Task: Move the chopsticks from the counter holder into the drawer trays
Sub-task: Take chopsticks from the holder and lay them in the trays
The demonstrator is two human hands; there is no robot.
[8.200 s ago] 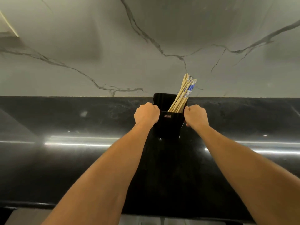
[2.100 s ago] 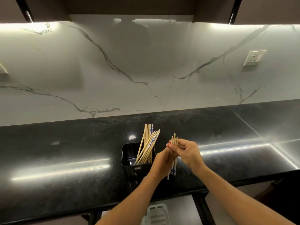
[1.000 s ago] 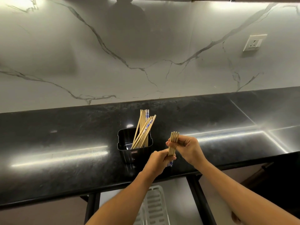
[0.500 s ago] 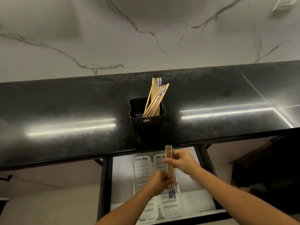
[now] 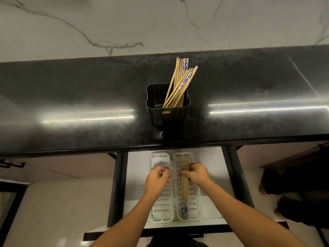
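**Chopsticks held over the right drawer tray**

The right hand [image 5: 196, 174] pinches a small bundle of chopsticks [image 5: 185, 186] near its plain wooden end, thumb on one side and curled fingers on the other. The bundle runs lengthwise along the right tray [image 5: 195, 202], with its blue-patterned ends pointing toward the person. From this angle I cannot tell whether it already rests on the slats or hangs just above them.

The left hand [image 5: 157, 177] is over the far half of the left tray [image 5: 161, 207], just beside the right hand but apart from the bundle. Its back faces the camera and its fingers are loosely curled, with nothing visible in them.

The two white slotted trays lie side by side, touching or nearly so, in the open drawer [image 5: 213, 166] below the front edge of the desk [image 5: 71, 104]. No chopsticks show in the visible part of the left tray.

On the black, glossy desk, directly behind the drawer, stands the black holder [image 5: 167, 113] with a small red label on its front. The remaining chopsticks [image 5: 179, 86] lean in it toward the right and the back, some plain wood and some with blue pattern. Behind the desk rises a pale marble-veined wall [image 5: 160, 24].
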